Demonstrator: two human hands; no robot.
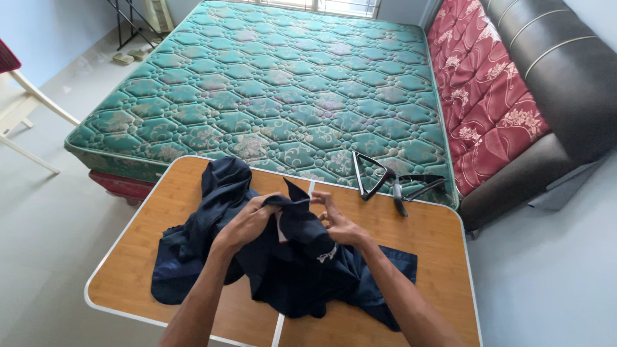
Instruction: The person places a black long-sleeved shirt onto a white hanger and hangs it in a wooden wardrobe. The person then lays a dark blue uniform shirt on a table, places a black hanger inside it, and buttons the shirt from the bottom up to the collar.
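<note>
A dark navy fabric garment (283,263) lies crumpled across the middle of the rectangular wooden folding table with a pale metal rim (160,212). The garment spreads from near the far left corner, over the table's centre seam, to the near right part of the top, where a flat section lies smooth. A small white mark shows on the fabric near the centre.

Both hands work at a raised fold of the garment above the centre of the table. The left hand (247,222) is closed, with its fingers pinching the upper edge of the fold. The right hand (337,222) is also closed on the same fold, just beside the left hand, with its fingertips gripping the fabric. A pointed corner of cloth stands up between the two hands. Both forearms enter from the near edge of the table and cross over the lower part of the garment.

Two black plastic clothes hangers (395,180) lie at the far edge of the table toward the right corner, partly overhanging it, well apart from the hands.

Beyond the far edge stands a bed with a green quilted mattress bearing a floral pattern (283,83). A red floral cushion (488,96) leans on a black sofa (559,83) to the right of the mattress. A white chair frame (26,109) stands on the grey floor to the left.
</note>
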